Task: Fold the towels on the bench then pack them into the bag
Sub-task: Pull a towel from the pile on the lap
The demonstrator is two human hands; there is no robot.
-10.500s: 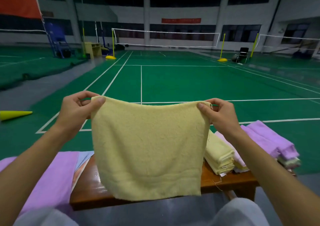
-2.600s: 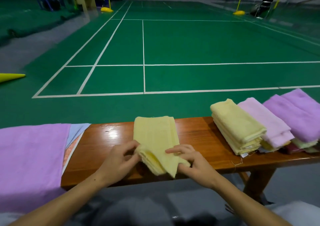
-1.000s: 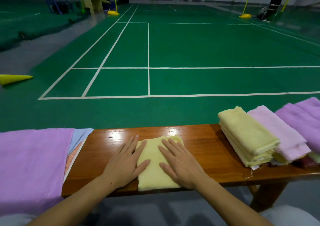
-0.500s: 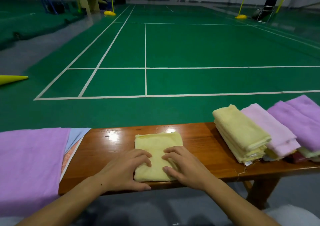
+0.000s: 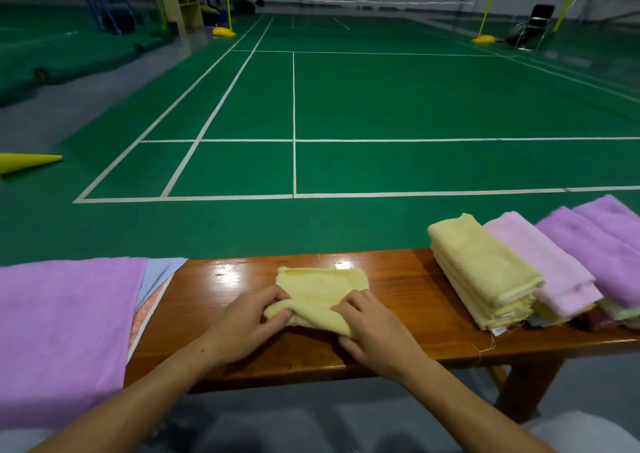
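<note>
two hands are on the yellow towel (image 5: 322, 288) in the middle of the wooden surface (image 5: 398, 279). half a second ago the towel lay flat under them. now its near edge is lifted off the wood. the left hand (image 5: 242, 324) pinches the near left corner, with its fingers (image 5: 273, 295) curled round the cloth. the right hand (image 5: 374, 328) holds the near right side the same way. the far part of the towel rests flat on the wood.

i think this means one more fold is starting, or the towel is about to be picked up. it is small and thick now, so it looks nearly done.

on the right sits a stack of folded towels (image 5: 485, 279), yellow, pink and purple, well apart from the hands. on the left lies a big purple cloth (image 5: 65, 334). i cannot see a bag, so no packing shows yet.
</note>
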